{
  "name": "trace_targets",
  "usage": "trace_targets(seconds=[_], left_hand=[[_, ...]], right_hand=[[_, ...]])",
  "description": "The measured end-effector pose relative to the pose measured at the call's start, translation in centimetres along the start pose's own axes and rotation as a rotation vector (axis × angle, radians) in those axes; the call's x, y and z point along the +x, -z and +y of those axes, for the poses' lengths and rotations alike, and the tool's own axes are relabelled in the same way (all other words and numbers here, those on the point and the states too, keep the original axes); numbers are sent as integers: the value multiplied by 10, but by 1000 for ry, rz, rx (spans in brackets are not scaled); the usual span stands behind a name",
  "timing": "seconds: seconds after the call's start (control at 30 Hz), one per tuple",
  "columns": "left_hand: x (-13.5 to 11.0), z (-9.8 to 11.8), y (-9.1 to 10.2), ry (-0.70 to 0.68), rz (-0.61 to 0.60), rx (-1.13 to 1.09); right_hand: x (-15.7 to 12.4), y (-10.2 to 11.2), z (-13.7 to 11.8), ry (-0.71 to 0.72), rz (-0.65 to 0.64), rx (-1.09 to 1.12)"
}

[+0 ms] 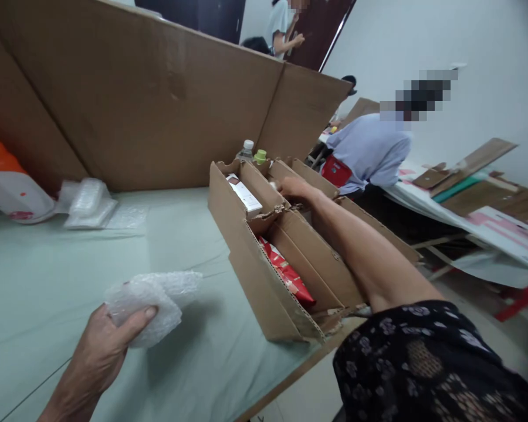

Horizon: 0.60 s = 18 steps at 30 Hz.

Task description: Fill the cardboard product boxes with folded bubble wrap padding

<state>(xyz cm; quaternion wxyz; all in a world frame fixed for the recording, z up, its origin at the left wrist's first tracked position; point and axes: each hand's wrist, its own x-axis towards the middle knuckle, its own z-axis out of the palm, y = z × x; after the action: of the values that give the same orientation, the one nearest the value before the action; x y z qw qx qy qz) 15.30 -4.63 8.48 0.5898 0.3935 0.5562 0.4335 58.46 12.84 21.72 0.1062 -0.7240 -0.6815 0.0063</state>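
My left hand (110,334) grips a bundle of clear bubble wrap (147,305) above the table, thumb on top. Whatever the wrap may contain is hidden. My right hand (293,189) reaches into a back compartment of the divided cardboard box (246,264). Its fingers are curled and partly hidden, close to something small and whitish that I cannot make out. A white carton (245,196) stands in the compartment to the left of that hand. In the near compartment lies a red packet (288,272).
Two bottles, one with a white cap (248,145) and one with a green cap (260,156), stand behind the box. Flat bubble wrap and clear plastic packaging (90,205) lie by the cardboard partition (158,99). An orange-and-white bag (13,181) sits left. A seated person (369,149) works beyond.
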Motion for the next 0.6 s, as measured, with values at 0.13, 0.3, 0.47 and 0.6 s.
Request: trace_targets(seconds=[0.13, 0.3, 0.47, 0.6], left_hand=[[-3, 13, -6, -62, -12, -78], [-9, 41, -11, -218, 5, -175], [-13, 42, -8, -270, 40, -375], [10, 44, -1, -195, 155, -406]], right_hand=[[0, 62, -17, -122, 184, -69], [-38, 98, -121, 245, 421, 49], [-103, 31, -233, 851, -148, 118], [-109, 12, -240, 837, -209, 253]])
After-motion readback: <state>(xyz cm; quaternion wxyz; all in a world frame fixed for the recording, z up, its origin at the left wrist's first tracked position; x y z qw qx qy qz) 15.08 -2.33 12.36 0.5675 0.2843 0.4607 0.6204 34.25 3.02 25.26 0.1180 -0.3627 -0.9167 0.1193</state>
